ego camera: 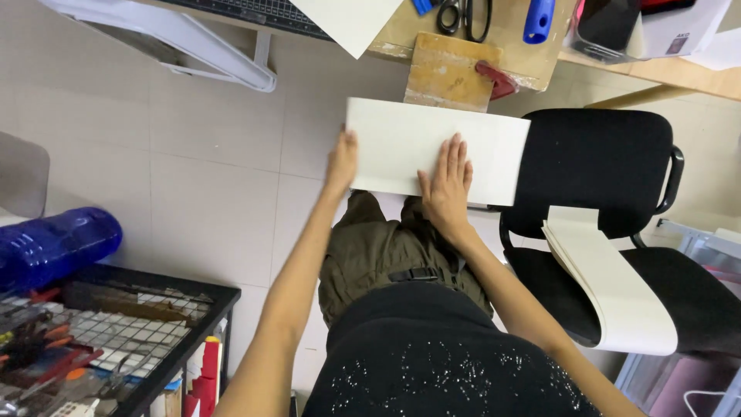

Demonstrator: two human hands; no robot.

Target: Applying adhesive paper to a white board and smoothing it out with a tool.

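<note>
A white rectangular sheet of card [432, 147] rests across the person's lap, just below the edge of a wooden workbench [463, 35]. The right hand [448, 181] lies flat on the sheet with fingers spread, pressing rather than gripping. The left hand [342, 158] holds the sheet's left edge; how far its fingers curl under cannot be told. Just right of the sheet stands a black office chair [610, 154] carrying a curled stack of white paper [610, 286]. Above the sheet, scissors [467, 15] lie on the workbench. Well to the sheet's left lies a blue water bottle [54, 247].
</note>
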